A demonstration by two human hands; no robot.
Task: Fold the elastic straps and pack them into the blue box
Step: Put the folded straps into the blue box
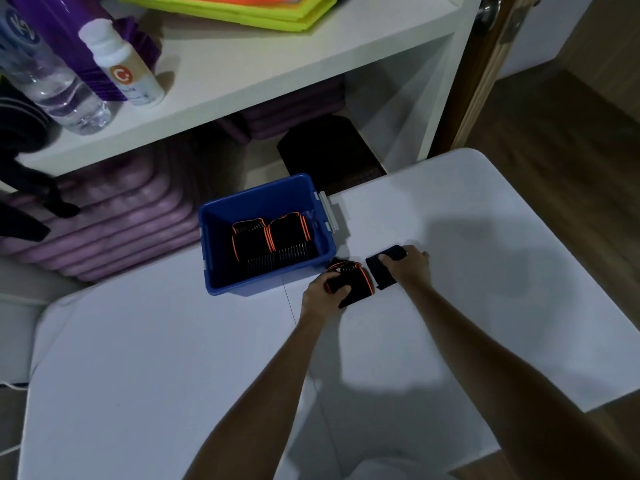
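A blue box (221,244) stands on the white table (156,358), just left of my hands. Inside it lie several folded black straps with orange edging (273,237). My left hand (323,292) grips a folded black-and-orange strap (356,284) on the table beside the box's near right corner. To the right, my right hand (407,266) holds the black end of a strap (379,270), thumb curled over it, pressing it to the table. Whether the two black pieces are one strap I cannot tell.
A white shelf unit (242,81) stands behind the table with a clear bottle (59,88), a white bottle (121,67) and neon folders (242,8). Purple mats (114,216) and a black object (329,150) sit on the lower shelf. Wooden floor (571,150) lies to the right.
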